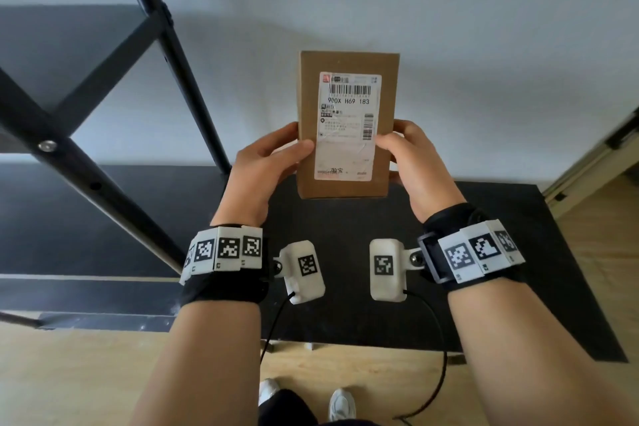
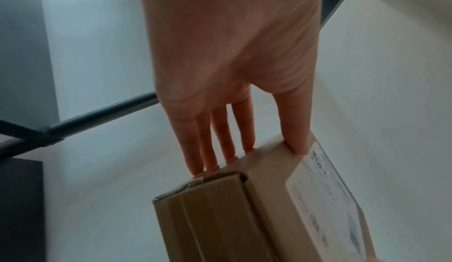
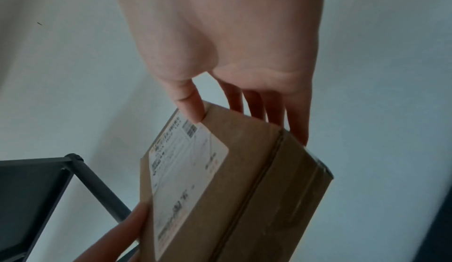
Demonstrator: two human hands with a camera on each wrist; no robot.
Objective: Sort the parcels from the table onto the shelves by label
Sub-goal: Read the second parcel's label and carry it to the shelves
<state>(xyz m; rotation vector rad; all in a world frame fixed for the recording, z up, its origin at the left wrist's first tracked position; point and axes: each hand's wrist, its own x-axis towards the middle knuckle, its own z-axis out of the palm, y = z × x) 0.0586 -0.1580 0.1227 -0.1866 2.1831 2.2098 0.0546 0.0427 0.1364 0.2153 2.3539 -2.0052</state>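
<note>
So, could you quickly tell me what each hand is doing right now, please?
Left hand: grips the cardboard parcel.
Right hand: grips the same parcel.

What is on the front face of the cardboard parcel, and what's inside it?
A white shipping label with a barcode covers most of the parcel front; the left hand and right hand thumbs overlap its edges. The parcel is closed, so its contents are hidden.

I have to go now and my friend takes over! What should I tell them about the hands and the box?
Left hand: grips the left side of the cardboard parcel, thumb on the front.
Right hand: grips its right side, thumb at the edge of the white label.
The parcel is held up in the air, label facing the person; it reads 900X H69 183. The black shelf rack stands to the left, the black table below.
Done: parcel lifted.
Left: put it on the shelf that matches its label.
</note>
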